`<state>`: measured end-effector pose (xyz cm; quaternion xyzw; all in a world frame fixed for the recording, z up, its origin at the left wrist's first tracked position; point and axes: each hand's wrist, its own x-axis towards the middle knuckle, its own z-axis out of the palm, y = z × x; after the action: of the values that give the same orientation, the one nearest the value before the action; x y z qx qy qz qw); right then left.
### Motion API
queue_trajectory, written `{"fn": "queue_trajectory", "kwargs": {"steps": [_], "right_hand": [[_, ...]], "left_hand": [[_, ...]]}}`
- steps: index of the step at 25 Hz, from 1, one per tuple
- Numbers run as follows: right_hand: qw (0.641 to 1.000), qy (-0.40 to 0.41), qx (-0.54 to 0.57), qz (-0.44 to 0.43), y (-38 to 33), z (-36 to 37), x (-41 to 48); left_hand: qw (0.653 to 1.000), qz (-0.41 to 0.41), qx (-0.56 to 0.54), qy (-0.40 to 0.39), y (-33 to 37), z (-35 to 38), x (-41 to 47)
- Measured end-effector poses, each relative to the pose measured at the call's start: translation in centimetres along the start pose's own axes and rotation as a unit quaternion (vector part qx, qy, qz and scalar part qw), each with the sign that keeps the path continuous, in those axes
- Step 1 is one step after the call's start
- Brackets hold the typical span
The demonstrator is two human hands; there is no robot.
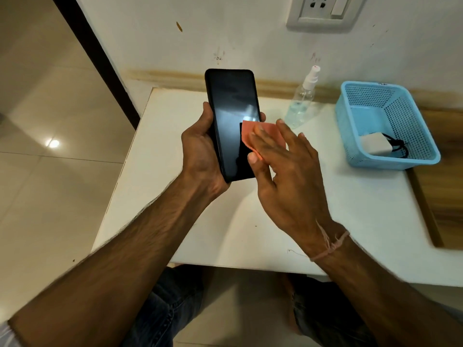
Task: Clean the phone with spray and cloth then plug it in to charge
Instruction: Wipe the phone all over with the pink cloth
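Note:
My left hand (200, 151) grips a black phone (231, 113) from its left side and holds it upright above the white table (175, 216), screen toward me. My right hand (283, 166) presses a small orange cloth (250, 128) flat against the lower right of the screen, fingers stretched over it. A clear spray bottle (304, 98) with a white nozzle stands on the table behind my right hand. A white charger (374, 144) with a black cable lies inside the blue basket (390, 161). A wall socket (318, 3) sits above, on the wall.
The blue perforated basket stands at the table's back right. A wooden surface (441, 191) adjoins the table on the right. Tiled floor (50, 146) lies to the left, and my knees are below the table's front edge.

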<state>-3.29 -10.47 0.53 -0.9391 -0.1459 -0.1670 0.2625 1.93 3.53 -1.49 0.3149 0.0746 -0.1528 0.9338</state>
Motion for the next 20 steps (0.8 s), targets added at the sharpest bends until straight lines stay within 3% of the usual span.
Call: {"fn": "queue_trajectory", "kwargs": {"steps": [6,13,17,20], "right_hand": [[0.999,-0.004,-0.019,-0.050,-0.7,0.9,-3.9],[1.000,0.005,-0.015,-0.019,0.8,0.6,0.0],[0.995,0.028,0.037,-0.083,0.2,1.3,-1.1],[0.988,-0.007,0.063,-0.138,-0.6,2.0,-2.9]], "left_hand": [[0.999,0.017,-0.029,0.010,0.7,-0.9,0.4],[0.999,0.004,0.023,0.023,-0.4,0.1,-0.1],[1.000,-0.010,0.016,-0.003,-0.1,0.7,-0.5],[0.999,-0.034,-0.026,-0.007,0.6,0.7,-0.5]]}}
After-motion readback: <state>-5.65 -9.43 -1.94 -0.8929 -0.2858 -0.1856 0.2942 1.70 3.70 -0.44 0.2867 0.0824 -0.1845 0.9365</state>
